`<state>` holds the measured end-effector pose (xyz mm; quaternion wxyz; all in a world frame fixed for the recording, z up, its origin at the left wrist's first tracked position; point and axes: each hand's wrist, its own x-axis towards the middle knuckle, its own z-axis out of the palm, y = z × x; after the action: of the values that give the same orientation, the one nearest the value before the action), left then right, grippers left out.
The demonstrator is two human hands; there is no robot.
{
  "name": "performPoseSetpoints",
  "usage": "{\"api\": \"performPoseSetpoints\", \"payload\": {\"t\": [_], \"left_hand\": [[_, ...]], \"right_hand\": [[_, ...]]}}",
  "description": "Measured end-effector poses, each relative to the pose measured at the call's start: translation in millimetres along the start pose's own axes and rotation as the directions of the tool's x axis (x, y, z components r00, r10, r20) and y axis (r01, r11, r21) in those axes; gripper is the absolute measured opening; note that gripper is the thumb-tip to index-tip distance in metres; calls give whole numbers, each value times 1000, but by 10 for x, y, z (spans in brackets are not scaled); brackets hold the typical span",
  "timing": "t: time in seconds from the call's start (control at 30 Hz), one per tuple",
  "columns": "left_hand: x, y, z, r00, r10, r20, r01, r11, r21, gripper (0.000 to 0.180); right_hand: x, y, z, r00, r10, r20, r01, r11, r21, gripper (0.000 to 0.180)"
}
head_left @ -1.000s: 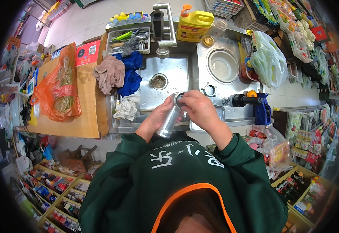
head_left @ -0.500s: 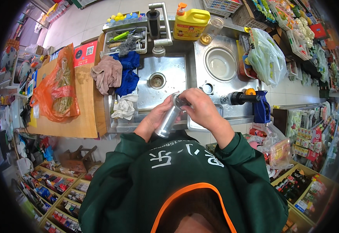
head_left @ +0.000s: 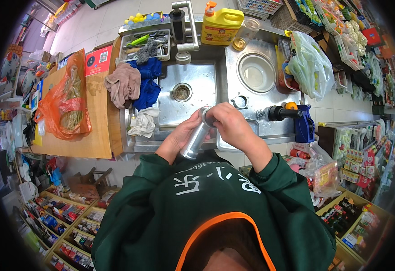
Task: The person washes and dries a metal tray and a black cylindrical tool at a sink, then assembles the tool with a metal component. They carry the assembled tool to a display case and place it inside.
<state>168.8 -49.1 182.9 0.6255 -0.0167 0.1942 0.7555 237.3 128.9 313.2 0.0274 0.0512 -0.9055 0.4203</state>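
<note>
Steel flask held over sink front edge: body gripped by left hand, top closed over by right hand. Cap work judged midway; flask not yet set down.

I am looking down into the back corner of a small grocery shop, where a washing-up area is sitting among the stock. Shelves of packaged goods are running along the lower left, and more racks of bottles and packets are crowding the right. A stainless steel sink with a yellow detergent bottle is filling the middle, and a wooden counter is carrying an orange plastic bag.
</note>
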Motion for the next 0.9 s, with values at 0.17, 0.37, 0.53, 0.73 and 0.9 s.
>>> {"api": "performPoseSetpoints", "payload": {"t": [0.17,0.37,0.53,0.73,0.9], "left_hand": [[4,1,43,1000,-13,-9,12,999,-30,56],[-4,-4,61,995,-32,-99,33,999,5,55],[-74,18,-6,984,31,-177,-20,998,65,42],[-169,44,-70,983,42,-177,-36,999,35,34],[-214,42,-123,980,24,-196,-20,1000,23,43]], "right_hand": [[3,9,4,996,-88,-25,86,994,-71,28],[-67,69,-23,998,-2,-69,11,991,135,30],[-449,784,-341,809,350,-473,-337,935,116,22],[-1000,1815,-195,848,500,-179,-508,668,-543,23],[-1066,2240,-74,795,592,-132,-536,585,-608,20]]}}
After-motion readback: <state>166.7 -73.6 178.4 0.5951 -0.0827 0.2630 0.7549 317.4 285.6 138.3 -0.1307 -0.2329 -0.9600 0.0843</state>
